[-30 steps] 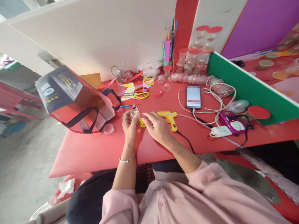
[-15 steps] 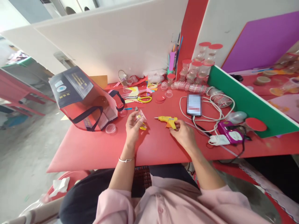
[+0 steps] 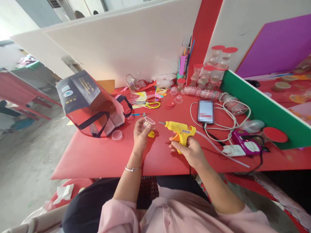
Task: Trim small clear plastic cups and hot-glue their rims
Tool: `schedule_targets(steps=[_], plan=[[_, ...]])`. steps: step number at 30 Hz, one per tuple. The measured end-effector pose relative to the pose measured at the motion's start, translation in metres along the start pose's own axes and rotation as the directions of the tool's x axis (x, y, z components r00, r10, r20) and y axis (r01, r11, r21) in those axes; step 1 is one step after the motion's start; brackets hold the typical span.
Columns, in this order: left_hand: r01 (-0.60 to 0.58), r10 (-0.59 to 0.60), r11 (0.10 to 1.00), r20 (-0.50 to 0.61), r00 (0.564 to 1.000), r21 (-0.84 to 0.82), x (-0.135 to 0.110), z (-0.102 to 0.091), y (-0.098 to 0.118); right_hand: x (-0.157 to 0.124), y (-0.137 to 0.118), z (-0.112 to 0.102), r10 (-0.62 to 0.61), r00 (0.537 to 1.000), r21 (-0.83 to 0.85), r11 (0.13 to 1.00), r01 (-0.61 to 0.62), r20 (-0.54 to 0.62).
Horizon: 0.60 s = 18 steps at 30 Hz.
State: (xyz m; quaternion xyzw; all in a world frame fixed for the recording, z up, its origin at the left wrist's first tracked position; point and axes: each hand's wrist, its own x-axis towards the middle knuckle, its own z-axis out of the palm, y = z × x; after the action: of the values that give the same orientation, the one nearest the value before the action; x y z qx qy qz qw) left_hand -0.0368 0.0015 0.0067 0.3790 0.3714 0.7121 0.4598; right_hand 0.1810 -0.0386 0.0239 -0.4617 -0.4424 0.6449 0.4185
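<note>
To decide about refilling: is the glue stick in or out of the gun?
In: the clear glue stick protrudes from the back of the yellow glue gun.

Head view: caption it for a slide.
Left hand holds a clear plastic cup; right hand grips a yellow glue gun.

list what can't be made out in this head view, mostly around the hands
All in the head view:
- Lower part of the clear plastic cup: covered by the left hand.
- Part of the yellow glue gun's handle: covered by the right hand.
- Phone screen: pixelated, unreadable.
- Gold lettering on the bag: too small and blurred.
- Purple panel: cut off by the right edge.
</note>
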Motion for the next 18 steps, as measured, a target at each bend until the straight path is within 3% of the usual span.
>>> schedule_targets(steps=[3,7,10,14,16,18], plan=[[0.020,-0.020,0.999,-0.010,1.000,-0.028,0.000,0.002,0.004,0.009,-0.001,0.005,-0.142,0.990,-0.076,0.987,0.140,-0.022],[0.032,-0.033,0.998,-0.017,0.999,-0.050,0.000,0.004,0.006,0.020,0.006,0.010,-0.350,0.936,-0.171,0.924,0.342,-0.021],[0.034,-0.035,0.997,-0.016,0.999,-0.066,0.000,0.002,0.004,0.022,0.011,0.017,-0.550,0.833,-0.455,0.758,0.468,-0.059],[0.050,-0.053,0.994,-0.022,0.998,-0.095,0.001,-0.001,0.002,0.025,0.019,0.022,-0.752,0.655,-0.679,0.445,0.585,0.072],[0.056,-0.058,0.994,-0.020,0.998,-0.097,0.002,0.000,0.003,0.028,0.023,0.022,-0.764,0.635,-0.707,0.383,0.594,0.120],[0.055,-0.056,0.994,-0.008,0.998,-0.092,0.002,0.001,0.004,0.031,0.027,0.021,-0.748,0.649,-0.717,0.376,0.587,0.139]])
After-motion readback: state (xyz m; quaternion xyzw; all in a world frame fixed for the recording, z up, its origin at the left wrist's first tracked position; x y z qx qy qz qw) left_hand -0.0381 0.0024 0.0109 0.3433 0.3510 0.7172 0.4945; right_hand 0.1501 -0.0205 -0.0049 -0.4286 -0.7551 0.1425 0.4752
